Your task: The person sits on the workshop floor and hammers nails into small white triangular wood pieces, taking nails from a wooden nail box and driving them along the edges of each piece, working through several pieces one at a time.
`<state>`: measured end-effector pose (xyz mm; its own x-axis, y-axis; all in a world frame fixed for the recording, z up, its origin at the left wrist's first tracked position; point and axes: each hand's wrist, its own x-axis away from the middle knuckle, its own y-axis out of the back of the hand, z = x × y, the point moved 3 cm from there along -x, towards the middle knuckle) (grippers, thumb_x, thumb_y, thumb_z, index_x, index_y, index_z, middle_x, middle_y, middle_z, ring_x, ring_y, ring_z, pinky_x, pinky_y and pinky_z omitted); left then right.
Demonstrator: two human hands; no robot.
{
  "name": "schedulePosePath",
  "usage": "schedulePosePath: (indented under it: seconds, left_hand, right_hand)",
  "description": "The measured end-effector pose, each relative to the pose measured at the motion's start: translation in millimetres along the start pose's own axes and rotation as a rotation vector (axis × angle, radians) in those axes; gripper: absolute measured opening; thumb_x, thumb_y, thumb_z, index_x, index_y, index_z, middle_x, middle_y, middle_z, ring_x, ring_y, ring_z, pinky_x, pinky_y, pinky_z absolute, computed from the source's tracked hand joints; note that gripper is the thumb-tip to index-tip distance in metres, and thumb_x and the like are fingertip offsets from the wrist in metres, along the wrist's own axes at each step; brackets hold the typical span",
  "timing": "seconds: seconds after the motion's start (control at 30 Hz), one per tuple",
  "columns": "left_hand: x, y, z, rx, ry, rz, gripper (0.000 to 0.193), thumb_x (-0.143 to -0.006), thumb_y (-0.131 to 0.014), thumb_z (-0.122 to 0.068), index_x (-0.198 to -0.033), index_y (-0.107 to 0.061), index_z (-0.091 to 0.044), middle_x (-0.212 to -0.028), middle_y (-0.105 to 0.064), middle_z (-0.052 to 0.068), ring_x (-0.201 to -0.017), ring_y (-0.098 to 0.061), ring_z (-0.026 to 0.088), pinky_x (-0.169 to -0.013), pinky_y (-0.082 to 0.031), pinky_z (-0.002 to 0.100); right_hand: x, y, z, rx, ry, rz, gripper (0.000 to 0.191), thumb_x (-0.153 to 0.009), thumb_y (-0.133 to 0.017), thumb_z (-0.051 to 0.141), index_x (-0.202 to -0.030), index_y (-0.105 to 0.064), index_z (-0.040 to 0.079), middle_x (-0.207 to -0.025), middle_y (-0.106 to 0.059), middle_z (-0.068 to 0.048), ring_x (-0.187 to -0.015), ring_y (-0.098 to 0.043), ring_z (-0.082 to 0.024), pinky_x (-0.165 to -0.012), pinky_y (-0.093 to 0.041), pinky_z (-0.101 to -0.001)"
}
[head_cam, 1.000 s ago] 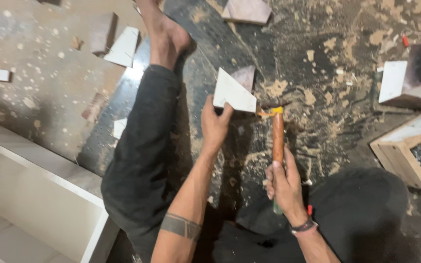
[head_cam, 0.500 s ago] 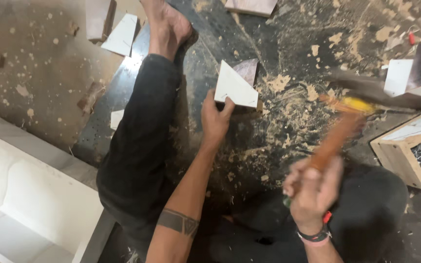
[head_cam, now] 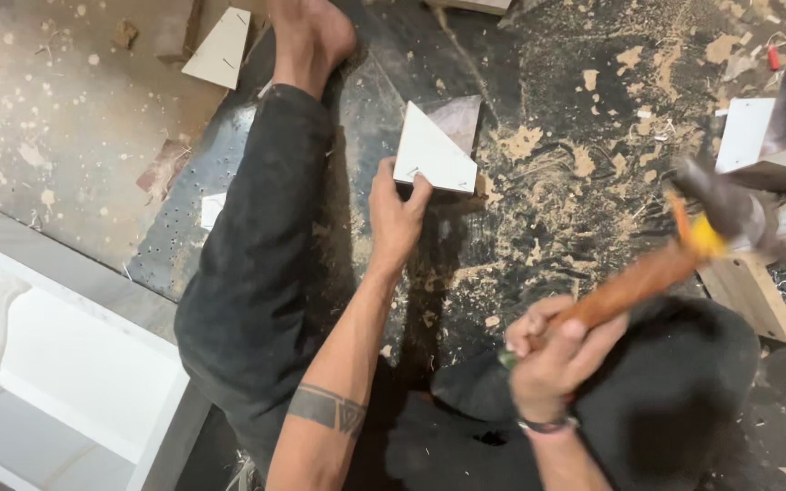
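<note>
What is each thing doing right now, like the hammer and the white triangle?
left hand: gripping the triangle's edge
white triangle board: flat on the floor, held steady
right hand: closed around the hammer handle
hammer: raised, blurred, off the board
wooden box: open, holding nails
floor: covered in sawdust and chips

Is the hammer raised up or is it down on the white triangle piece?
Raised. The right hand grips the hammer with its blurred head in the air, well apart from the white triangular piece, which the left hand holds.
</note>
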<state>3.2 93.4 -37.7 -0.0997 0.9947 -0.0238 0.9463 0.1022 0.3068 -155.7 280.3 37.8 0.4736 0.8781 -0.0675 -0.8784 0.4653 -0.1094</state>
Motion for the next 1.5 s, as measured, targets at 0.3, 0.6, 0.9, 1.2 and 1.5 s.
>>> schedulePosePath:
  seconds: [0.3, 0.6, 0.9, 1.2, 1.5]
  left_hand:
    - [13, 5, -2, 0.079, -0.072, 0.013, 0.029, -0.096, -0.066, -0.021, -0.114, -0.062, 0.001, -0.104, -0.069, 0.016, -0.099, -0.065, 0.026, -0.089, -0.050, 0.039]
    - [15, 9, 3, 0.077, -0.029, 0.025, 0.027, -0.096, -0.065, -0.020, -0.113, -0.062, 0.001, -0.101, -0.068, 0.015, -0.095, -0.065, 0.026, -0.086, -0.051, 0.038]
    - [10, 35, -15, -0.150, -0.234, 0.095, 0.057, -0.097, -0.072, -0.019, -0.142, -0.044, 0.003, -0.132, -0.059, 0.028, -0.121, -0.059, 0.041, -0.101, -0.046, 0.044]
    - [1, 74, -46, -0.359, -0.320, 0.272, 0.045, -0.086, -0.080, -0.014, -0.130, -0.068, -0.013, -0.133, -0.069, 0.012, -0.117, -0.069, 0.031, -0.094, -0.057, 0.037]
    - [0, 72, -41, -0.347, -0.341, 0.260, 0.040, -0.086, -0.080, -0.017, -0.125, -0.072, -0.014, -0.129, -0.071, 0.010, -0.112, -0.072, 0.029, -0.091, -0.059, 0.036]
  right_hand:
    - [-5, 2, -22, 0.042, -0.259, 0.061, 0.044, -0.112, -0.049, 0.022, -0.153, -0.035, 0.017, -0.083, -0.056, -0.006, -0.057, -0.048, -0.013, -0.046, -0.041, -0.0256]
    - [0, -3, -68, 0.564, -0.394, 0.183, 0.046, -0.106, -0.049, 0.022, -0.151, -0.043, 0.014, -0.069, -0.057, 0.001, -0.052, -0.052, -0.006, -0.044, -0.040, -0.0212]
    - [0, 7, -70, 0.077, -0.579, 0.087, 0.050, -0.104, -0.048, 0.021, -0.152, -0.041, 0.012, -0.068, -0.048, 0.002, -0.045, -0.040, -0.005, -0.037, -0.032, -0.0224]
    - [0, 9, -74, 0.076, -0.558, 0.096, 0.050, -0.104, -0.047, 0.020, -0.153, -0.039, 0.010, -0.067, -0.048, 0.000, -0.044, -0.041, -0.005, -0.036, -0.035, -0.0233]
    - [4, -7, -49, 0.055, -0.508, 0.194, 0.060, -0.103, -0.049, 0.023, -0.159, -0.031, 0.010, -0.072, -0.049, 0.001, -0.049, -0.042, -0.003, -0.040, -0.037, -0.0207]
